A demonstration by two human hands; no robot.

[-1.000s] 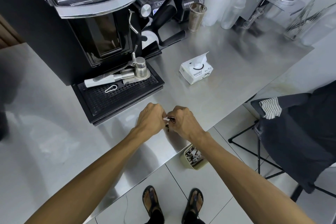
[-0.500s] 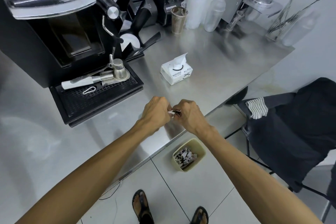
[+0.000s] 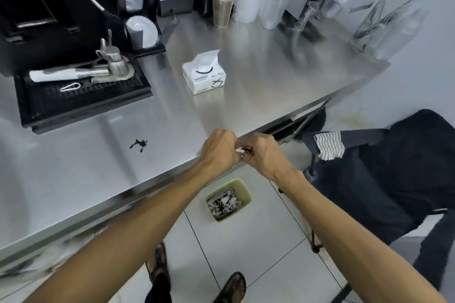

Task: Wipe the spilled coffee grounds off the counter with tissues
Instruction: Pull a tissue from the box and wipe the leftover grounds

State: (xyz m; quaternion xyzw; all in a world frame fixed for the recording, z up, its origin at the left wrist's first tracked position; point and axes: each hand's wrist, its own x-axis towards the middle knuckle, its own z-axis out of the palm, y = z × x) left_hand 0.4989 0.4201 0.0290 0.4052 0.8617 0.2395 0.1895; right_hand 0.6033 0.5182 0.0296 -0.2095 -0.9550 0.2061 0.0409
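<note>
So, you are holding a crumpled tissue [image 3: 242, 150] between both hands at the counter's near edge, just right of the frame's centre. Your left hand [image 3: 219, 149] and right hand [image 3: 267, 155] are both curling their fingers in around it, knuckles nearly touching. The wad is showing dark stains, so it is evidently carrying grounds.

Directly below your hands, in the lower middle of the frame, a small bin [image 3: 246, 190] on the floor is holding more stained tissues, which suggests several passes are done.

The job is not finishing yet, though. A small dark patch of coffee grounds [image 3: 139, 144] is lying on the counter [image 3: 270, 76] left of centre, well apart from your hands and just in front of the black drip tray [image 3: 81, 96]. The tissue pack [image 3: 205, 76] is standing above centre with a fresh sheet poking up.

By my reading you are nearing the end. What is remaining is dropping this wad into the bin, pulling a clean sheet and wiping that last patch.
</note>
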